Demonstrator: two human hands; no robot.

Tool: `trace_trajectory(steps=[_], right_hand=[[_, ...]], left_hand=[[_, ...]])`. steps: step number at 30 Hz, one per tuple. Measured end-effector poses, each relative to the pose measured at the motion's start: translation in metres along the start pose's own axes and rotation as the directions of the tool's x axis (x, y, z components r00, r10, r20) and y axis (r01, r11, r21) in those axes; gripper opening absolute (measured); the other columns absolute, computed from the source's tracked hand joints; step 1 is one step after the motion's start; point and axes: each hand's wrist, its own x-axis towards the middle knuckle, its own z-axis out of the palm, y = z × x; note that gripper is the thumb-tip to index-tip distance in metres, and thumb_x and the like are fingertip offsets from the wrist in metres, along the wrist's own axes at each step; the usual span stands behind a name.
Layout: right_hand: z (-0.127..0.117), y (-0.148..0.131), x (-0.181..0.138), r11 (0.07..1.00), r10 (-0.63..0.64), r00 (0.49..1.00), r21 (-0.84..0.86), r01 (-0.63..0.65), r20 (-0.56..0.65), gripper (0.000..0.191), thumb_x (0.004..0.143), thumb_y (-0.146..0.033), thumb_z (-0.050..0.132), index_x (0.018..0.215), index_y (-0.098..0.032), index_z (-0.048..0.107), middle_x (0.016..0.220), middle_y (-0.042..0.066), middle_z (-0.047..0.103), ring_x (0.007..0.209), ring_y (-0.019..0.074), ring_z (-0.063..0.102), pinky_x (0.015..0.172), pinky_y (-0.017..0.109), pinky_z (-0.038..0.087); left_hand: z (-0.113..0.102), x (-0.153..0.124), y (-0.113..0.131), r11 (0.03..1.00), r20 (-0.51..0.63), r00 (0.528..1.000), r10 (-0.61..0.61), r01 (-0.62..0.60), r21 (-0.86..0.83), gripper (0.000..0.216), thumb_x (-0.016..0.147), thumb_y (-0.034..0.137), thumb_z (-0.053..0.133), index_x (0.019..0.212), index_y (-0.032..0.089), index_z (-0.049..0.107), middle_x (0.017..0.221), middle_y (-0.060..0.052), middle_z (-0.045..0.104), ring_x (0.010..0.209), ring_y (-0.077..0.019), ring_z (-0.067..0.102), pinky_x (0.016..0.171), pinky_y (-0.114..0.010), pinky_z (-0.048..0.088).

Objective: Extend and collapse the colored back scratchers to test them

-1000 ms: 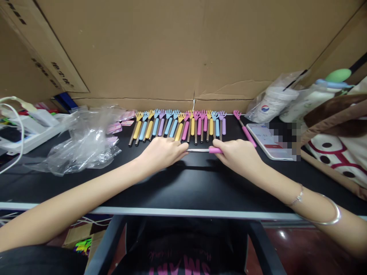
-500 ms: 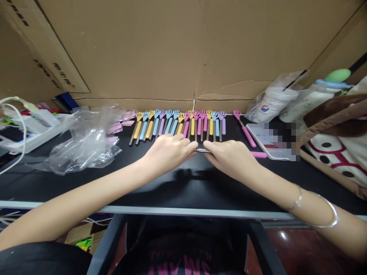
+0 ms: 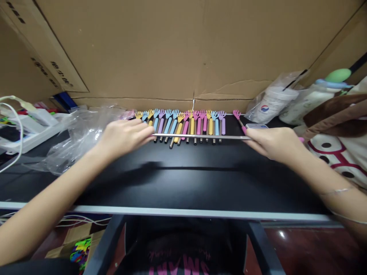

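Fingers (image 3: 146, 132) of the left hand (image 3: 126, 136) clamp the left end of an extended telescopic back scratcher (image 3: 200, 136), and the right hand (image 3: 276, 144) grips its pink-handled right end. A hold at each end keeps the thin steel rod level and straight. It hangs just above the bench (image 3: 186, 179), crossing the near tips of the row of collapsed scratchers (image 3: 183, 123) laid along the far cardboard wall (image 3: 183, 49).
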Motion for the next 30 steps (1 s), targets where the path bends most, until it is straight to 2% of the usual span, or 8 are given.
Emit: trace_trajectory(steps=[2,4,6,9,16,23,27,30], right_hand=[[0.016,0.033,-0.01,0.995,0.096,0.98,-0.004,-0.097,0.171,0.026,0.089,-0.041,0.051,0.077,-0.019,0.057,0.071,0.007,0.065,0.061,0.0127,0.05,0.053,0.026,0.018],[0.029,0.062,-0.024,0.983,0.18,0.947,-0.024,-0.18,0.267,0.021,0.087,-0.037,0.055,0.076,-0.019,0.055,0.074,0.008,0.065,0.064,0.0128,0.049,0.056,0.026,0.022],[0.039,0.083,-0.038,0.965,0.261,0.925,-0.048,-0.258,0.275,0.019,0.088,-0.034,0.053,0.074,-0.021,0.051,0.077,0.008,0.064,0.066,0.0128,0.048,0.058,0.027,0.025],[0.045,0.097,-0.053,0.96,0.277,0.933,-0.033,-0.277,0.229,0.019,0.088,-0.034,0.049,0.074,-0.023,0.045,0.079,0.008,0.064,0.069,0.014,0.049,0.06,0.028,0.026],[0.042,0.095,-0.056,0.95,0.312,0.932,-0.035,-0.311,0.181,0.02,0.088,-0.037,0.041,0.074,-0.023,0.043,0.078,0.008,0.064,0.067,0.0175,0.051,0.057,0.028,0.026],[0.043,0.103,-0.06,0.858,0.514,0.809,-0.193,-0.477,0.286,0.014,0.083,-0.035,0.047,0.083,-0.022,0.054,0.079,0.008,0.065,0.058,0.0152,0.047,0.052,0.026,0.022],[0.039,0.109,-0.05,0.86,0.494,0.775,-0.09,-0.502,0.396,0.027,0.074,-0.047,0.062,0.073,-0.022,0.053,0.072,0.008,0.064,0.048,0.0068,0.034,0.051,0.029,0.019],[0.04,0.112,-0.047,0.864,0.467,0.796,-0.006,-0.504,0.384,0.032,0.069,-0.048,0.068,0.068,-0.022,0.05,0.072,0.008,0.064,0.046,0.0049,0.028,0.051,0.029,0.019]], left_hand=[[0.01,-0.029,-0.029,0.998,0.046,0.999,-0.004,0.001,0.063,0.032,0.097,0.039,0.043,0.076,0.02,0.058,0.071,0.002,0.064,0.07,-0.0132,0.054,0.054,-0.023,0.03],[0.019,-0.059,-0.056,0.993,0.08,0.996,-0.04,0.03,0.113,0.032,0.098,0.039,0.042,0.078,0.02,0.058,0.072,0.002,0.063,0.069,-0.0122,0.052,0.052,-0.022,0.027],[0.024,-0.085,-0.077,0.984,0.124,0.988,-0.095,0.075,0.162,0.041,0.099,0.041,0.036,0.068,0.019,0.054,0.062,0.001,0.055,0.065,-0.0129,0.049,0.05,-0.022,0.025],[0.026,-0.108,-0.092,0.979,0.152,0.983,-0.106,0.077,0.187,0.043,0.099,0.039,0.034,0.065,0.019,0.052,0.06,0.001,0.052,0.065,-0.0132,0.047,0.051,-0.022,0.025],[0.027,-0.111,-0.09,0.973,0.168,0.979,-0.115,0.077,0.22,0.039,0.098,0.039,0.037,0.07,0.019,0.056,0.062,0.002,0.054,0.067,-0.013,0.048,0.051,-0.022,0.025],[0.023,-0.11,-0.09,0.973,0.26,0.952,-0.16,0.109,0.202,0.04,0.099,0.039,0.032,0.075,0.02,0.058,0.066,0.0,0.056,0.071,-0.0144,0.047,0.053,-0.023,0.023],[0.026,-0.104,-0.087,0.978,0.276,0.94,-0.202,0.179,0.107,0.045,0.1,0.042,0.027,0.071,0.02,0.054,0.064,0.0,0.053,0.069,-0.0143,0.045,0.053,-0.024,0.021],[0.032,-0.102,-0.085,0.973,0.274,0.937,-0.218,0.231,-0.015,0.04,0.098,0.043,0.031,0.072,0.022,0.052,0.063,0.001,0.052,0.065,-0.0144,0.042,0.052,-0.026,0.019]])
